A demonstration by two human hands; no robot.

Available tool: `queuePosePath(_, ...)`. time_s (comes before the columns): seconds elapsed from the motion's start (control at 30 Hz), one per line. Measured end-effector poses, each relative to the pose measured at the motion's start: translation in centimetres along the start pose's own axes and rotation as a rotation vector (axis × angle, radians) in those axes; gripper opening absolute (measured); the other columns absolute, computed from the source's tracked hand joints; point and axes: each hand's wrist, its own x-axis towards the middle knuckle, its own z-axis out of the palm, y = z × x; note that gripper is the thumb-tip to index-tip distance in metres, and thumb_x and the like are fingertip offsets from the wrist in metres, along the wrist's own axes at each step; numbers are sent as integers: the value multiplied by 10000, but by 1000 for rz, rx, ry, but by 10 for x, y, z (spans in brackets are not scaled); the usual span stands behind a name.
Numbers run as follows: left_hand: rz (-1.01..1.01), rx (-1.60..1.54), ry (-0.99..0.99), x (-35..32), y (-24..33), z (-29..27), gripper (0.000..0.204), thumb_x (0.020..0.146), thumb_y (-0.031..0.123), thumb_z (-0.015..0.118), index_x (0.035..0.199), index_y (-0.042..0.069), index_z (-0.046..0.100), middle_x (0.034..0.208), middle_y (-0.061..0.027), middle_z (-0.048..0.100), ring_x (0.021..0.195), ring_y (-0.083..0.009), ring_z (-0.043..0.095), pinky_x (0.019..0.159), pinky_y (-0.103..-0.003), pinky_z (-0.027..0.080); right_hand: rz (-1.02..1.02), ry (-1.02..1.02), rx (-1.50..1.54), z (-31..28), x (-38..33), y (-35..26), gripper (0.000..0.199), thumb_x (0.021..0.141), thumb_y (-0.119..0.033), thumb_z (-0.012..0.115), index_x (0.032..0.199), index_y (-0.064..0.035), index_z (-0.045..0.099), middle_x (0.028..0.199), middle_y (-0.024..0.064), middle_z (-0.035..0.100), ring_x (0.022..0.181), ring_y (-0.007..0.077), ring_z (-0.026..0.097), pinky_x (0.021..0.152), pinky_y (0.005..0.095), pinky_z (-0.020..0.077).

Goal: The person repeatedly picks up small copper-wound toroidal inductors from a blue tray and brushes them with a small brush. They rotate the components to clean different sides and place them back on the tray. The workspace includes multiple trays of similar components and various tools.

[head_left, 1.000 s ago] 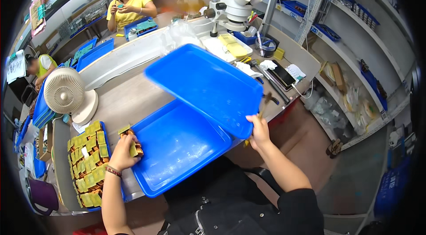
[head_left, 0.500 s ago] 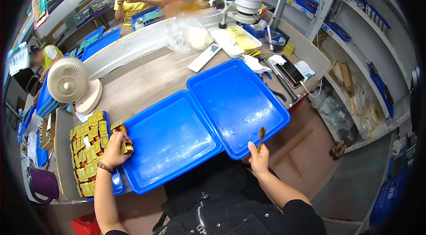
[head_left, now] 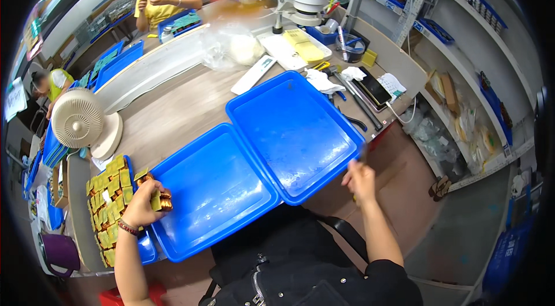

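Yellow-and-copper parts (head_left: 165, 201) jut out rightward from the left fingers (head_left: 145, 192) clasping them, while the right fingers (head_left: 354, 175) curl around a blurred slim tool (head_left: 363, 153)

The view is taken from the person's head, above the near edge of the tabletop (head_left: 179, 101), with the lens tipped steeply downward and faced across toward the far edge, so that the person's forearms (head_left: 381, 225) and dark jacket (head_left: 306, 283) are caught from above at the bottom of the view. Two blue trays (head_left: 295, 132) at the near edge are seen from fairly close, while the shelves (head_left: 471, 66) past the right edge and a co-worker in yellow (head_left: 167, 2) beyond the far edge are shown from farther off. Straight lines are bent toward the dark rim.
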Motion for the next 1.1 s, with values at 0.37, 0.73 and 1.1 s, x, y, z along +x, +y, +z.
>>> queuePosePath(0.37, 545, 267, -128, 157, 144, 18, 256, 692, 135, 678, 887, 104, 515, 843, -57, 568, 835, -267, 545, 716, -359, 447, -593, -138, -1111, -48, 144, -38, 200, 729, -121, 651, 911, -45, 621, 883, 111, 579, 820, 322, 582, 697, 379, 462)
queuePosePath(0.73, 793, 604, -170, 288, 130, 76, 361, 670, 62, 610, 1010, 99, 495, 944, -38, 559, 960, -231, 505, 865, -332, 393, -685, -12, -1103, -53, 181, -54, 157, 717, -106, 660, 855, -53, 606, 818, 91, 566, 715, 299, 583, 637, 352, 457)
queuePosePath(1.1, 924, 667, -89, 301, 91, 62, 271, 688, 125, 603, 942, 129, 508, 964, -45, 529, 990, -226, 505, 869, -331, 406, 9, -527, -613, -26, 136, -67, 302, 750, -130, 667, 1014, 1, 602, 837, 40, 631, 765, 117, 575, 686, 256, 454)
